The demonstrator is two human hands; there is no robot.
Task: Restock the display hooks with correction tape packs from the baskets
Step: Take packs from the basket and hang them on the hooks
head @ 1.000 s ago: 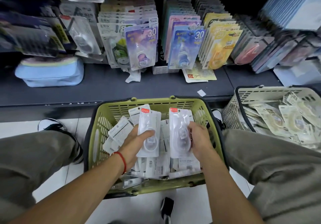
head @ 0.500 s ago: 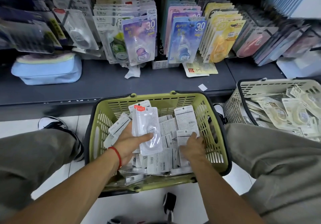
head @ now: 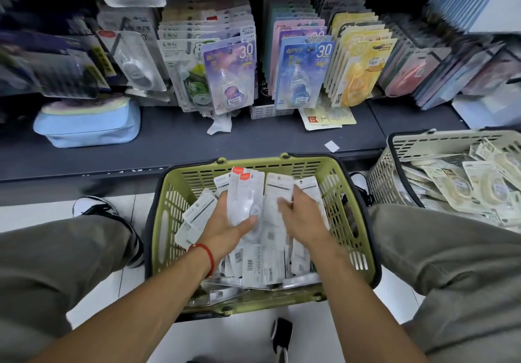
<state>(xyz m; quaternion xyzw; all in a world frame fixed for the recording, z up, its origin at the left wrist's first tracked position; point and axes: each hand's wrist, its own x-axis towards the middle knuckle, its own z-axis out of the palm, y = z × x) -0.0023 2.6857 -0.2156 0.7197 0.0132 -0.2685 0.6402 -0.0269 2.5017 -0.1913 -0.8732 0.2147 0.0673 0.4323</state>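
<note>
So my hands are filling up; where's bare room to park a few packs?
The dark shelf is bare between the blue pouch and the white scrap. Behind that, hanging packs crowd it; both baskets, green and beige, are full.

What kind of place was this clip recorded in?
Most likely a stationery shop aisle: carded correction tape packs hang in rows above a dark shelf, and a green shopping basket of stock sits on the floor.
</note>
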